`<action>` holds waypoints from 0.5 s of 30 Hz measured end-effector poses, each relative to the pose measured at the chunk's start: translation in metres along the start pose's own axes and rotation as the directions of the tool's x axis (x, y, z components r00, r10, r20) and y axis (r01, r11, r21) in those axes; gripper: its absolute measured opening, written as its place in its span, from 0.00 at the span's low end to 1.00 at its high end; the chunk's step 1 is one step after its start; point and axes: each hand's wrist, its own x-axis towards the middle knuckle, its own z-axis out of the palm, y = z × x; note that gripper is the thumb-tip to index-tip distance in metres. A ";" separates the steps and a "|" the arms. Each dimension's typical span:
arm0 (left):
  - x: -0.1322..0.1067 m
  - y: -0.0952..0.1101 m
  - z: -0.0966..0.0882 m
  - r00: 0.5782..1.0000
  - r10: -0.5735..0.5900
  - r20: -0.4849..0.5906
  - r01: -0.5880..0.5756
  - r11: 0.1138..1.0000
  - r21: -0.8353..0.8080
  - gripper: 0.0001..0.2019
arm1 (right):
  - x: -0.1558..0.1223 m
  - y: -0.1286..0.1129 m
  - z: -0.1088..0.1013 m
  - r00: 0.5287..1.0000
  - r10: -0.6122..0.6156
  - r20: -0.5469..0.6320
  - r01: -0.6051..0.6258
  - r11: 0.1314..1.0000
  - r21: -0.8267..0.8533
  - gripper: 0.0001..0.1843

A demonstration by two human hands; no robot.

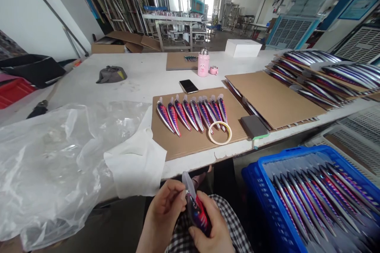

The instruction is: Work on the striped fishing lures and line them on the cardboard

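While the left hand (164,213) and the right hand (212,231) hold it, one striped lure (198,214) sits near the person, just over a checked cloth (237,231). Both hands are closed, and their fingers pinch the lure from each side, so it stays still. Its clear lip (188,184) points up and away from the person. Past the near edge of the surface (133,83) lies a brown card (190,146) with what look like nine lures (190,114) on it. They lie side by side, all facing one way, so they do not pile up. One roll of tape (219,133) sits on the card. To the right, a blue crate (276,189) holds many more lures, too many to count. Farther off are one phone (188,86), one pink bottle (203,63) and stacked cards of lures (320,75).
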 end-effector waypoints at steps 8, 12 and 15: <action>-0.004 -0.011 -0.013 0.984 -0.153 0.089 0.174 0.926 -0.336 0.15 | 0.004 -0.006 0.001 0.998 0.068 0.013 -0.068 0.997 -0.036 0.38; -0.004 -0.019 -0.018 0.961 -0.249 0.118 0.275 0.839 -0.469 0.17 | 0.004 -0.006 0.003 0.997 0.074 -0.003 -0.074 0.995 -0.070 0.38; -0.004 -0.020 -0.020 0.964 -0.242 0.111 0.267 0.876 -0.401 0.15 | 0.004 -0.005 0.003 0.998 0.058 -0.020 -0.060 0.994 -0.096 0.37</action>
